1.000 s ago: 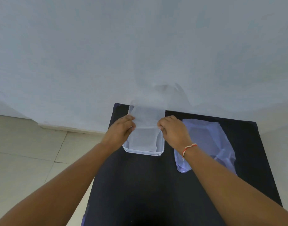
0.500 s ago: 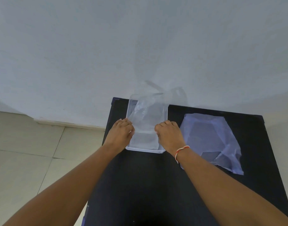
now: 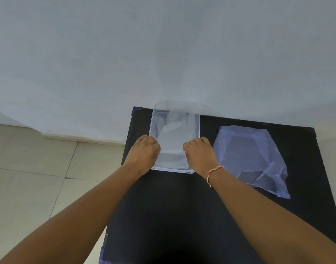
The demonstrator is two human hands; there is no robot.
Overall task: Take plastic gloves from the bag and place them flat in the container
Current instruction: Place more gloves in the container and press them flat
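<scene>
A clear rectangular plastic container [image 3: 197, 141] stands at the back left of the black table [image 3: 182, 216]. A thin translucent plastic glove [image 3: 172, 141] lies inside it, its finger end toward the wall. My left hand [image 3: 145, 152] pinches the glove's left edge at the container's left wall. My right hand [image 3: 198, 154], with a red and white thread at the wrist, pinches the right edge. A crumpled bluish plastic bag [image 3: 252, 159] lies on the table to the right of the container.
A pale wall [image 3: 163, 54] rises directly behind the table. Beige floor tiles [image 3: 30, 178] lie to the left, beyond the table's left edge.
Both hands have lowered the glove from above the container down into it. The glove's far end, which stood up against the wall, now lies inside the container.
</scene>
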